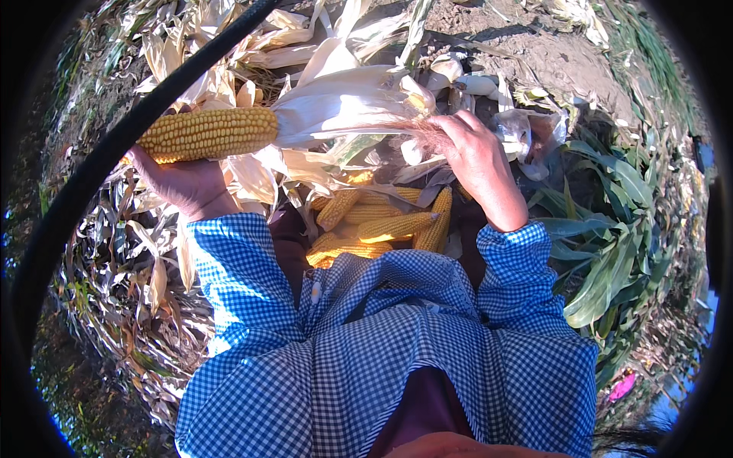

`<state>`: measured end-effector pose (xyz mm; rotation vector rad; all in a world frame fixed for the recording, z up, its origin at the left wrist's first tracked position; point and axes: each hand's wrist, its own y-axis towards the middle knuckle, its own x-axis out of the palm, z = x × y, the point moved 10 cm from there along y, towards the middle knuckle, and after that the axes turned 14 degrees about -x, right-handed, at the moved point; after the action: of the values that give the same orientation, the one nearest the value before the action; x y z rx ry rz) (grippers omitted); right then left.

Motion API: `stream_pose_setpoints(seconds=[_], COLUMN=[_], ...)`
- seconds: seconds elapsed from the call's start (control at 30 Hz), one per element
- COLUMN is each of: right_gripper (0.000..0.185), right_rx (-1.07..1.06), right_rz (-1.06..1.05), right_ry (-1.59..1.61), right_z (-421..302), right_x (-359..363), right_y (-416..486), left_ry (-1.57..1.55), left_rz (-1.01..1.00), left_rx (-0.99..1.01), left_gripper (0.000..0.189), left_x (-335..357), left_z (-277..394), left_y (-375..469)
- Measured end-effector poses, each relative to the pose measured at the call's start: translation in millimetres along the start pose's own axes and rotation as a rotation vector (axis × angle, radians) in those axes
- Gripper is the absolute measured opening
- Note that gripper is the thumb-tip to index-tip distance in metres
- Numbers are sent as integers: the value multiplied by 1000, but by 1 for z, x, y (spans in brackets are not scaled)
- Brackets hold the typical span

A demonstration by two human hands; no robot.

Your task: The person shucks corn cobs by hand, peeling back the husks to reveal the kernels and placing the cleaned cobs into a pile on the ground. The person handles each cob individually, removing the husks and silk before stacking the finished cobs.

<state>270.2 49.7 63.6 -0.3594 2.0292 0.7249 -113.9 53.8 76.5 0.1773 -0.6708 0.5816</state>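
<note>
My left hand (180, 180) holds a yellow ear of corn (212, 134) from below, its kernels bare. From the ear's right end, pale husk leaves (343, 106) stretch to the right, still attached. My right hand (472, 154) is closed on reddish-brown corn silk (426, 130) and the tips of the husk. Between my legs, below the held ear, lies a pile of husked corn ears (395, 227). A dark strap or cable across the upper left partly covers the left end of the held ear and some of my left fingers.
Dry husks (166, 51) lie heaped beyond and to the left, with bare soil (487, 34) at the upper right. Green corn leaves (607, 246) are at the right, near a clear plastic bag (535, 137). A pink object (622, 387) lies at the lower right.
</note>
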Motion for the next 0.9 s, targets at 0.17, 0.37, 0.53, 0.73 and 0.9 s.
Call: stream_pose_setpoints(seconds=[0.17,0.37,0.53,0.73,0.9], right_gripper=[22,17,33,48,21], right_rx=[479,542,473,367,404], right_rz=[699,892,478,257,482], right_ry=[682,1244,1237,1197,1280], right_z=[91,92,31,-8,16], right_x=[-53,-36,-4,11,4], right_y=[-39,-38,-6,5,0], left_ry=[74,202,298,398,401], left_rz=[-10,-377,-774,-996,-837], left_rx=[-77,-593,-935,-971,-906], left_gripper=[49,54,67,65,77], left_x=[9,52,95,100,92], left_z=[-14,-116,-168,-186,-180], left_y=[-6,-57,-138,-166,-147])
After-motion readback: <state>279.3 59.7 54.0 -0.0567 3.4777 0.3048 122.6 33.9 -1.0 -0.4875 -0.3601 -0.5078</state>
